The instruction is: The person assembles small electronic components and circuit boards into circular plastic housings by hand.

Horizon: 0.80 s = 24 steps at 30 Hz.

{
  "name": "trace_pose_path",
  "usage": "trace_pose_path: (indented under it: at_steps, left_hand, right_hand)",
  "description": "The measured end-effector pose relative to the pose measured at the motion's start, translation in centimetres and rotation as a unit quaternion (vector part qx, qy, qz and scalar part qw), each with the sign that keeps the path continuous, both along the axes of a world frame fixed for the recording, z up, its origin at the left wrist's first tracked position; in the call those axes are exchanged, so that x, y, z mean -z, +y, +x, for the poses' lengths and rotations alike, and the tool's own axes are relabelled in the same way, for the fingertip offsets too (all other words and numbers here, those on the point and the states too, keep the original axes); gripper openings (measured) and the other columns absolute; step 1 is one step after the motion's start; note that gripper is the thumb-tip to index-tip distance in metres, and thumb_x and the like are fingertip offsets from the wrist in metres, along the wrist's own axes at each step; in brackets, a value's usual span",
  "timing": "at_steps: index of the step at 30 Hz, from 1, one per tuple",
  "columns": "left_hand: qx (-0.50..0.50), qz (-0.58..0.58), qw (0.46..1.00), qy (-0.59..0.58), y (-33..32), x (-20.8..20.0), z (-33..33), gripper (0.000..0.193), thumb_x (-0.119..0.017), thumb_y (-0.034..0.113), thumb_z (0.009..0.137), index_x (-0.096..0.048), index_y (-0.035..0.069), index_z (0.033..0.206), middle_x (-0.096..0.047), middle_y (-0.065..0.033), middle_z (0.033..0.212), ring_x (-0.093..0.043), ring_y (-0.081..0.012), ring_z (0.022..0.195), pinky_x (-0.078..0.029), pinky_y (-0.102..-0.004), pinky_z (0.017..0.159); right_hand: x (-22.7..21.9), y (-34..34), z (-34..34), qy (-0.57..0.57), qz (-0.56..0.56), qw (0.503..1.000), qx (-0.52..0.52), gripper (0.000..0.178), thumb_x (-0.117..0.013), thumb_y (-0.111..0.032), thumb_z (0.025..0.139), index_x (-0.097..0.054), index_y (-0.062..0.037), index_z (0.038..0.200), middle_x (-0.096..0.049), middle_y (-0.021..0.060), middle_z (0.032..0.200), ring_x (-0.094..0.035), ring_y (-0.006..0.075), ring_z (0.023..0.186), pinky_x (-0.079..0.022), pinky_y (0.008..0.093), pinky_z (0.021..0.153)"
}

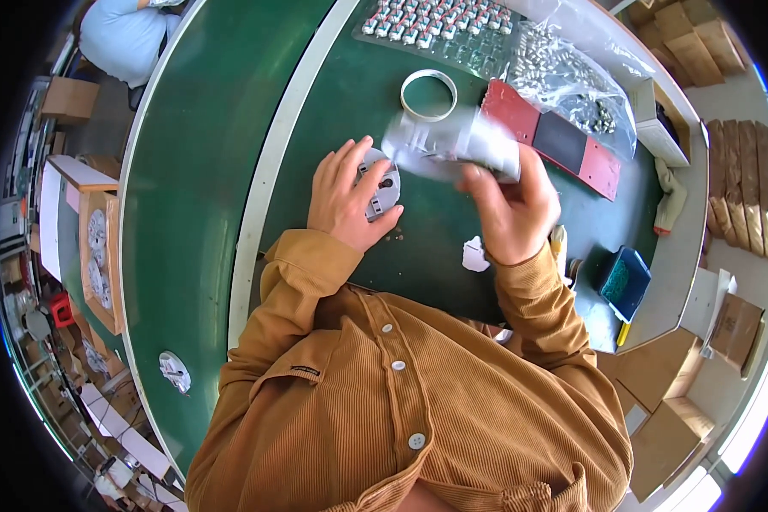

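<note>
My left hand [347, 192] rests on the green tabletop around a round grey plastic housing [386, 189]. Its thumb and fingers lie along the housing's edge, and small dark openings show on top. To the right, my right hand [518, 207] is raised, thumb and fingers closed on a whitish, partly see-through piece [456, 141]. Motion smears that piece, so its kind cannot be made out. Just beyond it lies a cream-coloured ring [428, 96]. A torn white scrap [475, 254] lies on the table between my forearms.
Behind are a clear tray of small white-and-red parts [435, 21] and a plastic bag of metal pieces [563, 64]. A red-and-black board [555, 141] lies at right, near a glove [670, 198] and a blue bin [625, 277]. Left runs a green belt [196, 213] carrying another round part [175, 372].
</note>
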<state>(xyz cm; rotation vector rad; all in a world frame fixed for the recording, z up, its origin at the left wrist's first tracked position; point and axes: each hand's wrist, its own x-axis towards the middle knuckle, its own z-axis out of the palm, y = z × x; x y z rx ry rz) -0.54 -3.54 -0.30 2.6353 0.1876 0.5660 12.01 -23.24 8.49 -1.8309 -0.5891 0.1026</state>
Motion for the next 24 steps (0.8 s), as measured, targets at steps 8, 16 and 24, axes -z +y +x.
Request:
trace_pose_path:
  at_steps: [8, 16, 24]
  left_hand:
    - [-0.030, -0.010, 0.999, 0.025, 0.4, 0.6, 0.1, 0.053, -0.085, 0.027, 0.072, -0.074, 0.007, 0.121, -0.061, -0.0180, 0.146, -0.050, -0.0382, 0.142, -0.037, -0.0534, 0.121]
    - [-0.006, -0.159, 0.984, 0.085, 0.7, 0.6, 0.6, 0.056, -0.085, 0.028, 0.070, -0.076, 0.007, 0.122, -0.071, -0.0197, 0.128, -0.048, -0.0414, 0.144, -0.037, -0.0551, 0.120]
    - [-0.004, -0.144, 0.987, 0.067, 0.7, 1.2, 0.5, 0.060, -0.085, 0.028, 0.072, -0.074, 0.008, 0.127, -0.064, -0.0184, 0.130, -0.044, -0.0444, 0.146, -0.036, -0.0595, 0.120]
  right_hand:
    - [1.8, 2.3, -1.2, 0.449, 0.282, 0.837, -0.134, 0.045, -0.075, -0.005, 0.100, -0.057, 0.0038, 0.141, -0.072, 0.0173, 0.119, -0.076, 0.0213, 0.092, -0.068, 0.0274, 0.076]
    - [2.4, 2.3, -1.5, 0.442, 0.318, 0.823, -0.163, 0.055, -0.076, 0.001, 0.097, -0.052, 0.0027, 0.147, -0.072, 0.0186, 0.122, -0.076, 0.0239, 0.096, -0.068, 0.0283, 0.078]
    - [2.8, 2.6, -2.3, 0.448, 0.341, 0.816, -0.130, 0.061, -0.078, 0.005, 0.094, -0.051, 0.0025, 0.149, -0.071, 0.0196, 0.125, -0.076, 0.0261, 0.100, -0.069, 0.0307, 0.081]
